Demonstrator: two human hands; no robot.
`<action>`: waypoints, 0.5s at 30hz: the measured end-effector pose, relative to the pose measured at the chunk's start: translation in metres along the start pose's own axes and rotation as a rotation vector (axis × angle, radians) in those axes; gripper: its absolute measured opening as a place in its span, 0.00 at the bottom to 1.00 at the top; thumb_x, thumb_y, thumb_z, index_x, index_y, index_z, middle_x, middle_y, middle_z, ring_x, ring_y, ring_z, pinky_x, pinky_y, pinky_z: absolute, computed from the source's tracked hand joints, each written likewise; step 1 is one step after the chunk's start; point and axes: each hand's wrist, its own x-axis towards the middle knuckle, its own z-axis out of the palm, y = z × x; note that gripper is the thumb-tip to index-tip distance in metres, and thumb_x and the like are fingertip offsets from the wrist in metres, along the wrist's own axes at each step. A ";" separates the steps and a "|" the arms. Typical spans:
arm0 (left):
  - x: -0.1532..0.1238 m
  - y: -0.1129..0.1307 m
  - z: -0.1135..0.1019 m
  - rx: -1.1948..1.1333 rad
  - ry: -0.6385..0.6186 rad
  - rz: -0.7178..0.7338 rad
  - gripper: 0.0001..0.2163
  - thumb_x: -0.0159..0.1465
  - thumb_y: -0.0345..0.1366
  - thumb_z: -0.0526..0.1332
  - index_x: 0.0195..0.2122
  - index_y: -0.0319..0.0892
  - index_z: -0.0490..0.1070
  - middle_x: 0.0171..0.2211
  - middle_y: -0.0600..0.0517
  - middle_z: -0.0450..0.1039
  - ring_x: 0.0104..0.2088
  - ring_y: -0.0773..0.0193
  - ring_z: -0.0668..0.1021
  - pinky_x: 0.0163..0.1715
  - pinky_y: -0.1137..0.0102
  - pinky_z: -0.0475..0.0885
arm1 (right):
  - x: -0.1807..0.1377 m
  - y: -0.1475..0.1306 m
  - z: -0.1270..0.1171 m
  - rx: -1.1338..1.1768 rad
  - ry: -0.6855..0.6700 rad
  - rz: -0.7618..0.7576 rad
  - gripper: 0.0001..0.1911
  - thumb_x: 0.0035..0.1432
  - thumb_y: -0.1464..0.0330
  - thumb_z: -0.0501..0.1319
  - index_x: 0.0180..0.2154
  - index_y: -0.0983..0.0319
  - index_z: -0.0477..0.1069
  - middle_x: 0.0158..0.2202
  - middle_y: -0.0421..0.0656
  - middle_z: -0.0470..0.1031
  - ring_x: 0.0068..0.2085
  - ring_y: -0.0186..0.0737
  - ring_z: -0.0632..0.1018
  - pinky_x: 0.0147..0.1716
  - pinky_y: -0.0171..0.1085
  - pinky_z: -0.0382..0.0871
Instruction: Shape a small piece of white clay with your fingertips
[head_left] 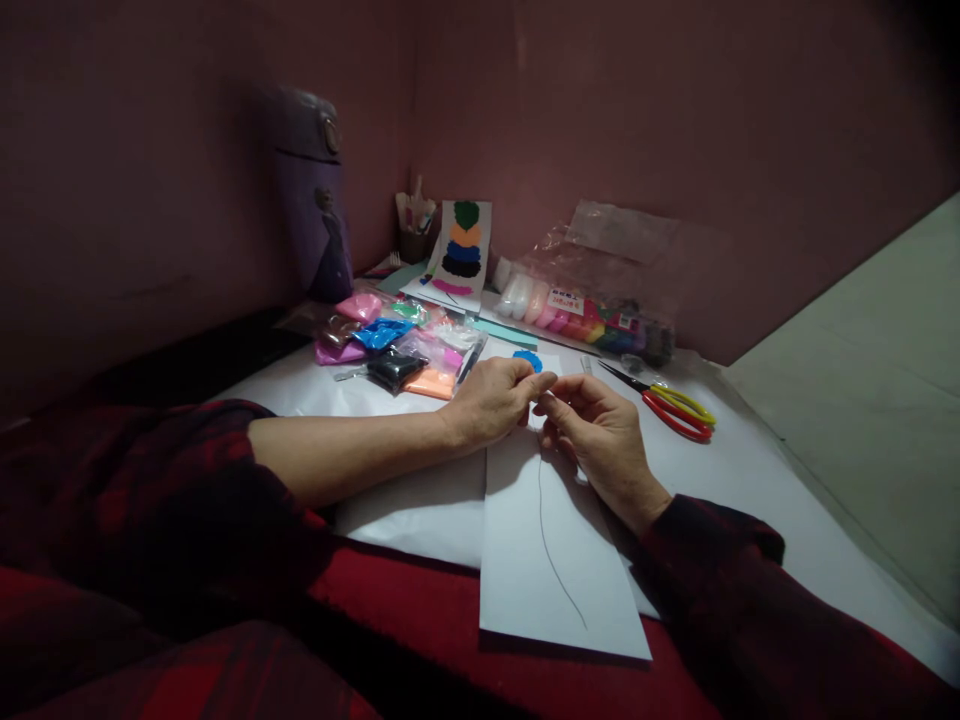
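Observation:
Over a white paper strip (562, 560) with a thin curved line drawn on it, my two hands meet at the fingertips. My left hand (491, 400) is closed, thumb and fingers drawn together. Opposite it, my right hand (600, 430) pinches with thumb and forefinger. Whatever lies between the fingertips is hidden or too small to name. Just beyond them, a bumpy blue patch (527, 358) sits at the upper part of the paper. Scissors (679, 410) with red and yellow handles lie to the right of my right hand, blades slightly apart.
Several bags of coloured clay (394, 340) lie left of my hands. A clear package (577, 310) of colours rests against the wall. A card (459, 250) with stacked coloured patches leans at the back, near a cup (415, 230) of tools. A purple bottle (313, 200) stands far left.

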 end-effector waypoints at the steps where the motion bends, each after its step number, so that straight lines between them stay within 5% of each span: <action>1: 0.000 0.000 0.000 0.000 -0.001 -0.001 0.19 0.64 0.46 0.53 0.22 0.39 0.64 0.17 0.55 0.67 0.19 0.72 0.67 0.24 0.72 0.60 | 0.000 0.000 0.000 -0.002 -0.001 -0.002 0.11 0.52 0.64 0.69 0.31 0.63 0.72 0.24 0.37 0.74 0.18 0.27 0.72 0.17 0.29 0.65; 15: 0.000 0.000 0.000 0.021 -0.004 0.017 0.21 0.64 0.49 0.52 0.20 0.39 0.64 0.16 0.55 0.67 0.20 0.71 0.68 0.25 0.72 0.61 | -0.004 -0.001 0.001 -0.050 -0.008 -0.050 0.09 0.54 0.64 0.68 0.30 0.62 0.71 0.24 0.37 0.74 0.17 0.28 0.70 0.14 0.29 0.61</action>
